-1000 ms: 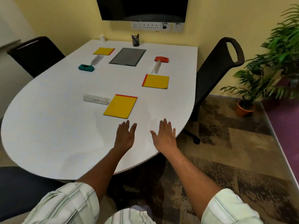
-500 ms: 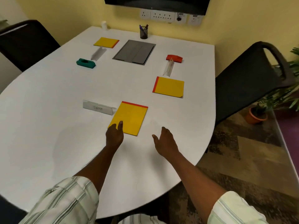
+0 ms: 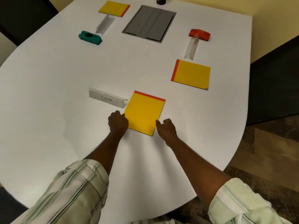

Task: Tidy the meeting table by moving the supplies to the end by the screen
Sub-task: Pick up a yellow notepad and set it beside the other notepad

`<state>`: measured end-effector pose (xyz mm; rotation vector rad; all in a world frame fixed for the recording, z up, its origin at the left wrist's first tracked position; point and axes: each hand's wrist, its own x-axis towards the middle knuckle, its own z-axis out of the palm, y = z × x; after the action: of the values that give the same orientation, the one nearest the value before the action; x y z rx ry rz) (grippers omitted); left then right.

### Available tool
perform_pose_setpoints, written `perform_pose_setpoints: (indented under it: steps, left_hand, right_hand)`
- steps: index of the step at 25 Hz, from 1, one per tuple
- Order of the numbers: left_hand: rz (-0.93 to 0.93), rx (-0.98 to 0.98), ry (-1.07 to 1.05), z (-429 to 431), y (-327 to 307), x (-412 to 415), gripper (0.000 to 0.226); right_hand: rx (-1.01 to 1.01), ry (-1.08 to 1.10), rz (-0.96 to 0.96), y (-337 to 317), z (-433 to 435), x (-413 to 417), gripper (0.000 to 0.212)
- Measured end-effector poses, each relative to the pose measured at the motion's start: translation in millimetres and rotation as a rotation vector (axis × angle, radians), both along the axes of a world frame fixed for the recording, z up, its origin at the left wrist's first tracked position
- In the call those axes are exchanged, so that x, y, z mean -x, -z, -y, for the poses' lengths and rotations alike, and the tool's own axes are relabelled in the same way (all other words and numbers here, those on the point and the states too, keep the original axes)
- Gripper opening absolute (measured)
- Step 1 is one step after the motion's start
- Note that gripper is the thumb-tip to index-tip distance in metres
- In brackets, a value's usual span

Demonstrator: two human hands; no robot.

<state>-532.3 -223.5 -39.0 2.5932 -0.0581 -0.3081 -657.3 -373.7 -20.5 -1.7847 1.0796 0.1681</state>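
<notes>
Name card: lay just beyond the left fingers and to their left. Its right end was at the notepad's left edge; touching or not, could not tell.
Left hand: fingers were curled, knuckles up, against the notepad's left edge. Pinching it or only touching, could not tell.
Notepad: yellow, flat on the table between the two sets of fingers, red strip on the side away from them.
Right hand: fingers were curled, one fingertip at the notepad's right edge near the closer corner. Grip not confirmed.
Second notepad: beyond and right of the right fingers, well apart.
Step (judged): taking up the nearest notepad; task barely begun.
Method note: a thin pad on a smooth top likely resists a straight lift. Work fingertips under both edges, or slide it off flat. Keep the left fingers from dragging the name card.
Destination (judged): far beyond the fingers, past the grey panel; the screen was out of view.
</notes>
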Motion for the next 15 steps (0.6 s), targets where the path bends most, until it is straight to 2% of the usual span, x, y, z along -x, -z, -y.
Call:
perform_pose_setpoints:
  steps: [4,9,15]
  left_hand:
    - [-0.066,0.004,0.000,8,8,-14,0.040]
    - [-0.171,0.026,-0.041,12,27,-26,0.045]
    - [-0.136,-0.024,-0.031,15,38,-30,0.042]
  right_hand:
    - [-0.131,0.151,-0.042,13,-6,-28,0.057]
    - [-0.176,0.224,-0.140,36,-10,-46,0.060]
    - [-0.186,0.289,-0.148,56,-13,-50,0.053]
